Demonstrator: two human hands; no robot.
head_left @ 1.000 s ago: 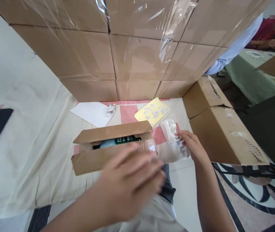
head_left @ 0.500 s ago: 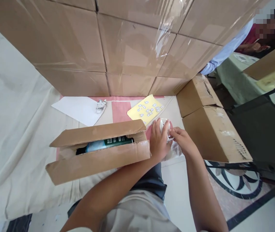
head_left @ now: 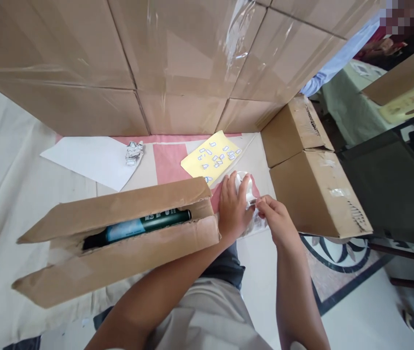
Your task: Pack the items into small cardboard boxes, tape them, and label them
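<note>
A white plastic item [head_left: 244,186] that looks like a tape dispenser lies on the cloth in front of me. My left hand [head_left: 233,206] is over it, fingers wrapped on its near side and top. At its right edge, by a small dark strip, my right hand [head_left: 272,211] is closed in a pinch; what lies between the fingertips is too small to make out. Clear plastic [head_left: 256,224] shows under and between the hands. Left of my left wrist stands an open cardboard box [head_left: 127,262] holding a dark green and light blue bottle [head_left: 148,224].
Beyond the hands lies a yellow sheet [head_left: 196,165] with several small white labels. A white paper [head_left: 86,158] carries a crumpled scrap [head_left: 133,151]. Taped cartons [head_left: 185,58] form a wall behind, and more cartons [head_left: 301,194] stand right. Another person's hands [head_left: 382,47] show far right.
The view has shifted, and the open box appears nearer and farther left. My right fingers still pinch at the white item's edge, where a small dark strip now shows.
</note>
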